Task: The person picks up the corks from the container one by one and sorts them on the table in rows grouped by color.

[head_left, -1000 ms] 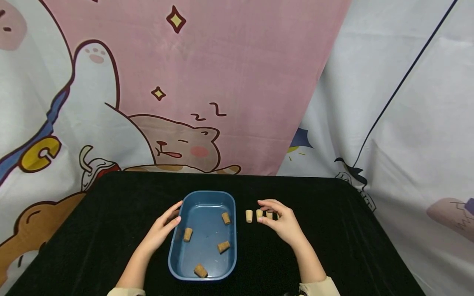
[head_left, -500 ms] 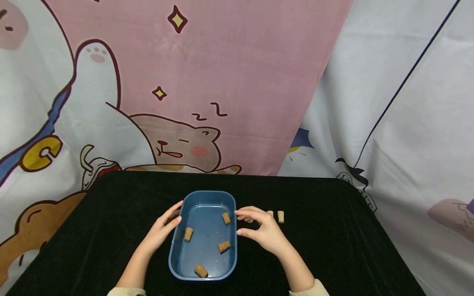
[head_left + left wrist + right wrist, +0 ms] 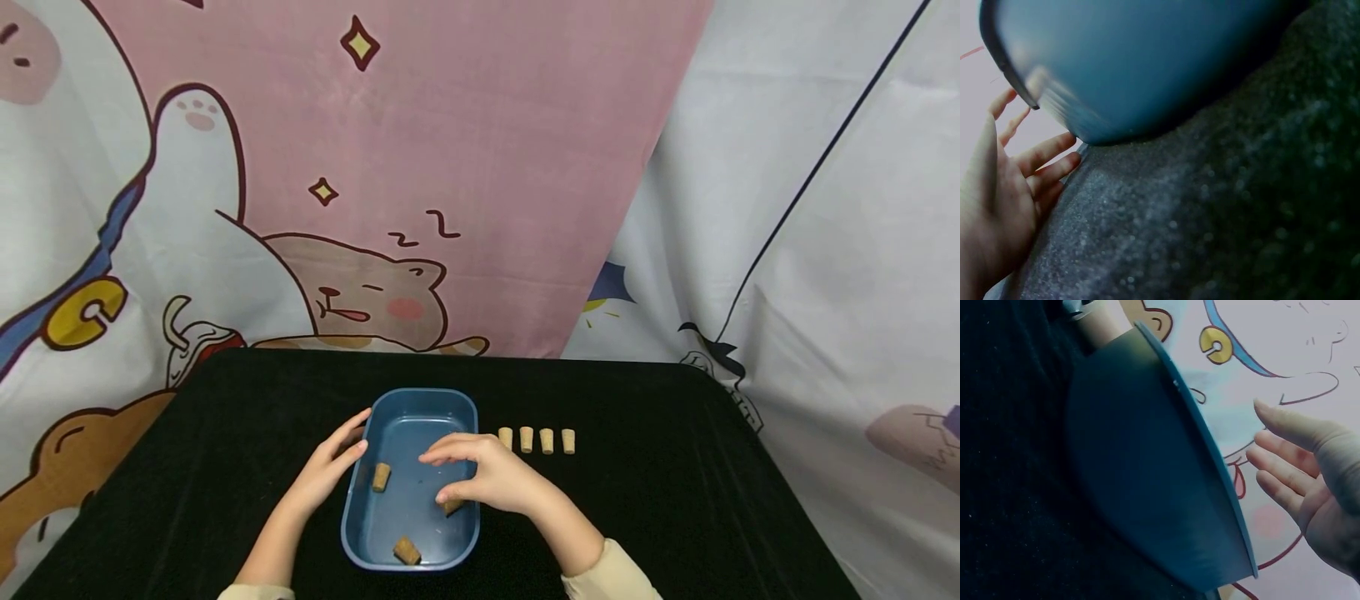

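Head view: left hand (image 3: 327, 463) at left side of blue tray (image 3: 412, 508), fingers loosely extended; right hand (image 3: 489, 472) over tray, thumb and fingers apart, holding nothing. Corks (image 3: 407, 551) inside, one partly hidden by right thumb; row of four corks (image 3: 547, 441) right of tray on black cloth (image 3: 675, 500). Left wrist: fingertips against tray, no grip. Right wrist: hand past rim, fingers nearly straight.

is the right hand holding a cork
No, the right hand is over the blue tub, thumb and fingers apart with nothing between them.
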`<state>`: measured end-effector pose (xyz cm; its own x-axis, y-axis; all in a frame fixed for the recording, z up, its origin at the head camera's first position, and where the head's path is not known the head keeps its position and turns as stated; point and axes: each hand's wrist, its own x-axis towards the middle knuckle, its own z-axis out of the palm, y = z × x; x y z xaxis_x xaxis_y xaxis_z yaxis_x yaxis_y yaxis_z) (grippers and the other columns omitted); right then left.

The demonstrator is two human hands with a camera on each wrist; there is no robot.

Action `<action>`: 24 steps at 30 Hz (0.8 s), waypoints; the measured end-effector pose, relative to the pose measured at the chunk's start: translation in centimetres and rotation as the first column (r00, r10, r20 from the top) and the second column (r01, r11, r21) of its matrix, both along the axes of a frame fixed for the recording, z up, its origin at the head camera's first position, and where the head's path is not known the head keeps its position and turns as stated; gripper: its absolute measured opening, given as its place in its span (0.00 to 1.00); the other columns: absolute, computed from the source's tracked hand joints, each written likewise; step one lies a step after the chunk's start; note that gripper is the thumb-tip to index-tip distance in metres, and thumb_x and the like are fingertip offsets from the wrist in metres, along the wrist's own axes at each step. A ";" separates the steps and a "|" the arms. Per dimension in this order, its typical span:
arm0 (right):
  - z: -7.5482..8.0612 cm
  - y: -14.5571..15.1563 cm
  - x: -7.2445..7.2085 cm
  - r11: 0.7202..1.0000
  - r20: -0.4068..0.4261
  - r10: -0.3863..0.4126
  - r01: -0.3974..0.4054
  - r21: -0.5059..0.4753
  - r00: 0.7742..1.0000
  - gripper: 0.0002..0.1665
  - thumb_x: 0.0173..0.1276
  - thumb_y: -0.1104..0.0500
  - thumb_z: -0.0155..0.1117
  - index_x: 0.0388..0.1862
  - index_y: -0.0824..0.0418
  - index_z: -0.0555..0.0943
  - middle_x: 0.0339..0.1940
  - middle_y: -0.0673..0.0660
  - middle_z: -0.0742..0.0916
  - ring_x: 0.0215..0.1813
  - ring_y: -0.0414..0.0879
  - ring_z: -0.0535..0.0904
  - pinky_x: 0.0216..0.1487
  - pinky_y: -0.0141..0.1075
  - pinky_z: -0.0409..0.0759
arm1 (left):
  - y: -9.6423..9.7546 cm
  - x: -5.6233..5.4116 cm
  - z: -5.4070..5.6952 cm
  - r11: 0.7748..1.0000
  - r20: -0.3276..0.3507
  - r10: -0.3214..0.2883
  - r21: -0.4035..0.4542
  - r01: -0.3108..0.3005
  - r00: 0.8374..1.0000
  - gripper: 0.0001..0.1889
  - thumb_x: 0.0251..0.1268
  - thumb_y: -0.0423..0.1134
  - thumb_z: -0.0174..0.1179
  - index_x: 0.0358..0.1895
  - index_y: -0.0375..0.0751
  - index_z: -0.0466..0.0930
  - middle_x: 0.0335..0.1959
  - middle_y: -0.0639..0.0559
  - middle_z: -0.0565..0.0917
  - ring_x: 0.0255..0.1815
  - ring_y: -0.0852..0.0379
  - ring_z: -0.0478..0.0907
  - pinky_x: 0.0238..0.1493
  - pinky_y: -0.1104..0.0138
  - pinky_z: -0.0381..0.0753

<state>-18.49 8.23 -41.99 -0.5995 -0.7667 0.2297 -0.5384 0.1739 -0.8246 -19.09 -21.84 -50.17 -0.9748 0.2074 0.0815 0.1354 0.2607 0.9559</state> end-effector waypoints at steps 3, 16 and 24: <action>-0.2 -0.6 -0.4 0.998 -0.028 0.065 -0.064 0.030 0.998 0.25 0.59 0.56 0.71 0.57 0.57 0.81 0.55 0.48 0.82 0.54 0.38 0.77 0.54 0.39 0.77 | 0.0 0.0 0.0 1.000 0.003 0.001 -0.002 -0.001 1.000 0.27 0.74 0.43 0.49 0.74 0.50 0.58 0.67 0.34 0.66 0.65 0.35 0.64 0.59 0.41 0.67; -1.5 -2.7 -1.6 0.937 0.003 0.273 -0.267 0.226 0.962 0.24 0.60 0.60 0.70 0.57 0.58 0.80 0.54 0.45 0.82 0.54 0.38 0.77 0.54 0.33 0.76 | 0.1 0.0 -0.3 1.000 -0.001 0.012 -0.014 -0.012 1.000 0.27 0.74 0.44 0.50 0.73 0.49 0.59 0.66 0.34 0.67 0.64 0.35 0.65 0.59 0.42 0.67; -1.7 -3.8 -2.0 0.881 0.000 0.352 -0.331 0.338 0.936 0.24 0.59 0.62 0.71 0.56 0.56 0.81 0.51 0.43 0.83 0.50 0.32 0.77 0.50 0.25 0.75 | 0.0 -0.1 -0.3 1.000 0.002 0.018 -0.017 -0.018 1.000 0.26 0.74 0.45 0.50 0.73 0.50 0.59 0.66 0.34 0.68 0.64 0.35 0.65 0.59 0.41 0.67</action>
